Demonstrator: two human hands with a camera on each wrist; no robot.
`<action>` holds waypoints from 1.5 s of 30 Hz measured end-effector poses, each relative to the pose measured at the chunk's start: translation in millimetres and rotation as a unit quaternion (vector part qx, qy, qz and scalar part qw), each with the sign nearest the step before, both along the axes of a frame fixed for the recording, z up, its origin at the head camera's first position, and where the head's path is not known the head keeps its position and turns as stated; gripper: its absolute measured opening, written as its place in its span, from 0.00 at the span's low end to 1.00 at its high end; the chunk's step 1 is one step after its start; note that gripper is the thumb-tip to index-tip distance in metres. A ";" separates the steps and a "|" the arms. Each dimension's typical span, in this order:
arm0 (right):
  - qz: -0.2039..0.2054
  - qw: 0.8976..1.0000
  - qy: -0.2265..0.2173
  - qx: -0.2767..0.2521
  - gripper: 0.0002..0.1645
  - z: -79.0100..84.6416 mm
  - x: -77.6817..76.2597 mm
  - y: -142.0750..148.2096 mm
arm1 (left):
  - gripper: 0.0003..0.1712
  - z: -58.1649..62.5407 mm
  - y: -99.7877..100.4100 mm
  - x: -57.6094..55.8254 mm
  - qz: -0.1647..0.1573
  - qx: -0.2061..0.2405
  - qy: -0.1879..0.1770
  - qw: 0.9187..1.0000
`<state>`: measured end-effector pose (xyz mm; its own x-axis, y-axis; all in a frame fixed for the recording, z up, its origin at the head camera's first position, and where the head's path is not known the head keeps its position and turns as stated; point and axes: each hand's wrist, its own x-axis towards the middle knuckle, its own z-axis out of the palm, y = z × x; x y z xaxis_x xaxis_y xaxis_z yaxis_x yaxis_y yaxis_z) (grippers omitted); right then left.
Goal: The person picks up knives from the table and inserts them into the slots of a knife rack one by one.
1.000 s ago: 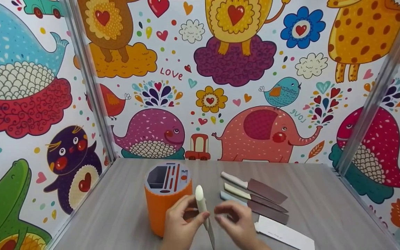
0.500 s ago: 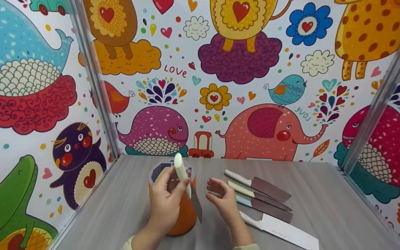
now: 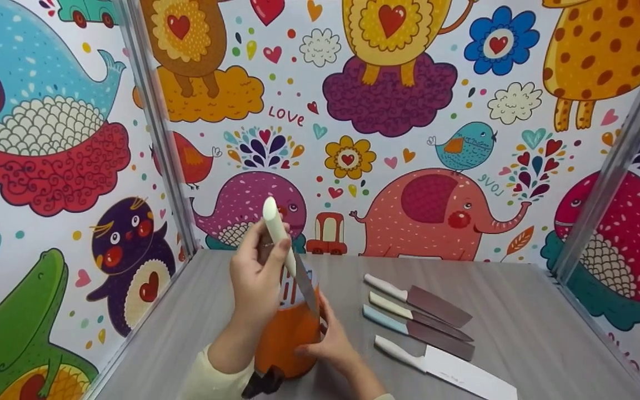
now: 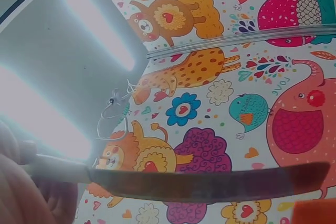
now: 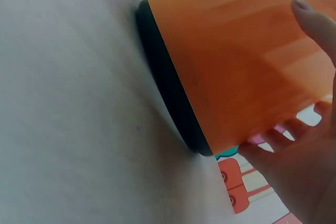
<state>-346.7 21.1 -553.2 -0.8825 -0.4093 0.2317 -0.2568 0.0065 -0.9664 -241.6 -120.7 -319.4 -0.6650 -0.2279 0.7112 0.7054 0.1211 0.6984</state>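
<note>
My left hand (image 3: 256, 272) grips a kitchen knife by its pale green handle (image 3: 275, 225), butt end up. The knife's blade (image 3: 306, 283) slants down to the right, its tip overlapping the rim of an orange knife block (image 3: 289, 339) in the head view. In the left wrist view the blade (image 4: 210, 184) stretches sideways, with the block's orange corner (image 4: 315, 213) below its tip. My right hand (image 3: 334, 339) holds the block's right side, thumb in front and fingers around the far side. The block's slotted grey top (image 3: 292, 297) is partly hidden by the left hand.
Right of the block lie several knives: a white-handled one (image 3: 436, 305), a cream-handled one (image 3: 389, 304), a blue-handled one (image 3: 386, 319) and a broad cleaver (image 3: 464, 372) in front. Printed panels wall in the grey table (image 3: 348, 272) at the back and sides.
The left hand has raised the knife and moved left, up over the knife block. The right hand has gone from free space beside the knife to the block's side.
</note>
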 end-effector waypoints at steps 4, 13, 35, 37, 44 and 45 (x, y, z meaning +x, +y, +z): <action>-0.015 1.000 -0.003 0.009 0.68 0.8 2.6 -2.7 | 0.22 13.0 -2.1 -3.3 0.012 -0.001 0.016 1.000; -0.014 0.999 -0.034 0.006 0.64 6.8 6.4 -4.3 | 0.20 30.6 -15.2 -10.1 0.070 -0.006 0.053 0.996; -0.018 1.000 -0.016 0.006 0.67 4.6 4.0 -6.5 | 0.22 12.6 -22.9 -37.7 0.152 -0.022 0.020 0.988; -0.018 1.000 -0.013 0.005 0.67 4.5 4.0 -6.5 | 0.21 12.2 -22.3 -38.6 0.156 -0.018 0.018 0.987; -0.020 1.000 -0.015 0.006 0.66 4.7 4.5 -6.7 | 0.21 11.0 -22.2 -42.4 0.172 -0.021 0.019 0.985; -0.020 1.000 -0.012 0.006 0.67 4.6 4.6 -6.5 | 0.21 10.8 -22.4 -43.1 0.174 -0.024 0.020 0.984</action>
